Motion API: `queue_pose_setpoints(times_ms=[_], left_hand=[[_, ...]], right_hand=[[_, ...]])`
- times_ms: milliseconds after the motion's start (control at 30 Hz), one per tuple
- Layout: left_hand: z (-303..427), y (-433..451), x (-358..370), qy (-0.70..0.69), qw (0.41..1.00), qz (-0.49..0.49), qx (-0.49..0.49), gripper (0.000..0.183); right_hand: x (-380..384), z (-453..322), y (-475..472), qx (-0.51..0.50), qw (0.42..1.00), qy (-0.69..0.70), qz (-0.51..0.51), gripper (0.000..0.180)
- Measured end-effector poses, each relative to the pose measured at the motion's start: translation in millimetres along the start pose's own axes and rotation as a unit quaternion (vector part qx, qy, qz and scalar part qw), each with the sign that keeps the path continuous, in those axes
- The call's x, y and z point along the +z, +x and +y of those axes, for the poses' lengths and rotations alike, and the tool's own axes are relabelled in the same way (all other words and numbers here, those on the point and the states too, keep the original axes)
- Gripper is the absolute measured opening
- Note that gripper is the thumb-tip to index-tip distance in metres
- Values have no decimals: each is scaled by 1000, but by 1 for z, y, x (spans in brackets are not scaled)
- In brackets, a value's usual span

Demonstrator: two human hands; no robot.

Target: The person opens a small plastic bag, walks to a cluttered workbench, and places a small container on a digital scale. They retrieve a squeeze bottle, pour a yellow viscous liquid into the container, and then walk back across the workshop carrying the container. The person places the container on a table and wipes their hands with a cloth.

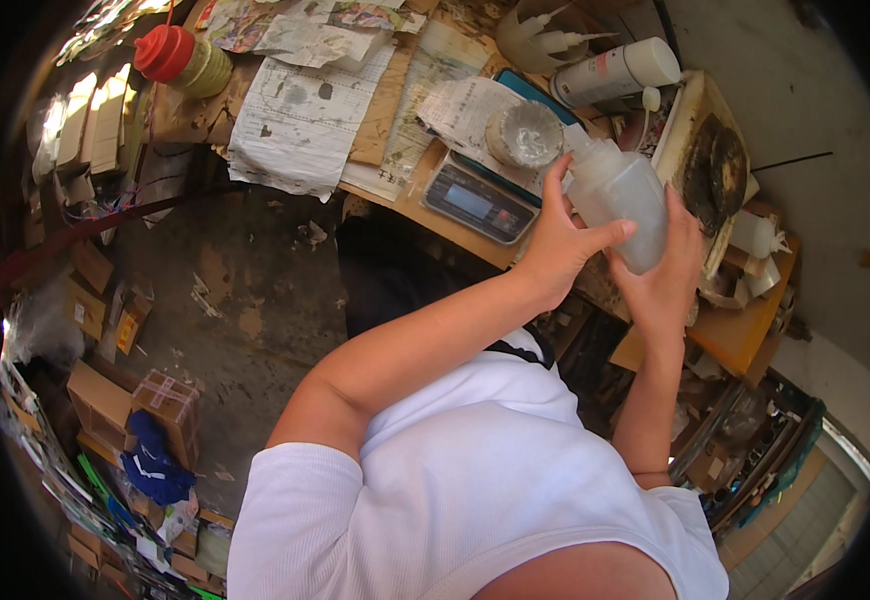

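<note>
Both hands are around a translucent white plastic bottle (625, 196), tilted so its neck points up and left. My left hand (566, 244) grips it from the left, with the fingers by the shoulder and the thumb across the front. My right hand (660, 270) supports the base and right side. Beside the bottle's mouth, nearly touching it in this view, is a clear plastic cup (525, 133); whether anything flows into it I cannot tell. The cup stands on a printed paper sheet (459, 112) laid over a digital scale (478, 201), whose small display is lit.
On the bench lie stained papers (307, 112). A red-capped jar (210, 71) stands at the back left. Behind the scale are a spray can (615, 73) and a tub of nozzle-tipped bottles (510, 41). A crusted hotplate-like device (712, 169) is on the right. Cardboard boxes (169, 409) sit lower left.
</note>
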State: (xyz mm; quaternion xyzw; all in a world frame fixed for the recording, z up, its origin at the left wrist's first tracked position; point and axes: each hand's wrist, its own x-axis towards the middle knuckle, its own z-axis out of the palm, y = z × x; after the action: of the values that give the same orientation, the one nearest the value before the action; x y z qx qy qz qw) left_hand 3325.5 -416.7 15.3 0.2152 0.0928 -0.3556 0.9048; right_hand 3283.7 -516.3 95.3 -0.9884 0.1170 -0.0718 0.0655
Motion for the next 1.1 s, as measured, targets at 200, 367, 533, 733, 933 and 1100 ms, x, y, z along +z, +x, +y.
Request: queue_pose_setpoints(times_ms=[200,367,533,733,933,1100], left_hand=[[1,-3,2,24,1000,14,11,98],[8,-5,3,87,995,14,45,101],[-3,1,0,161,980,17,116,100],[-9,0,2,150,980,51,123,105],[-13,-5,0,174,976,20,130,112],[-12,-10,-3,136,982,-40,122,113]], right_hand=[[4,1,-7,15,999,28,-12,83],[15,3,-6,38,997,68,-1,81],[28,4,-6,105,986,129,8,79],[30,0,-5,158,975,155,20,81],[33,1,-4,188,963,186,45,81],[40,6,-4,188,959,204,64,80]])
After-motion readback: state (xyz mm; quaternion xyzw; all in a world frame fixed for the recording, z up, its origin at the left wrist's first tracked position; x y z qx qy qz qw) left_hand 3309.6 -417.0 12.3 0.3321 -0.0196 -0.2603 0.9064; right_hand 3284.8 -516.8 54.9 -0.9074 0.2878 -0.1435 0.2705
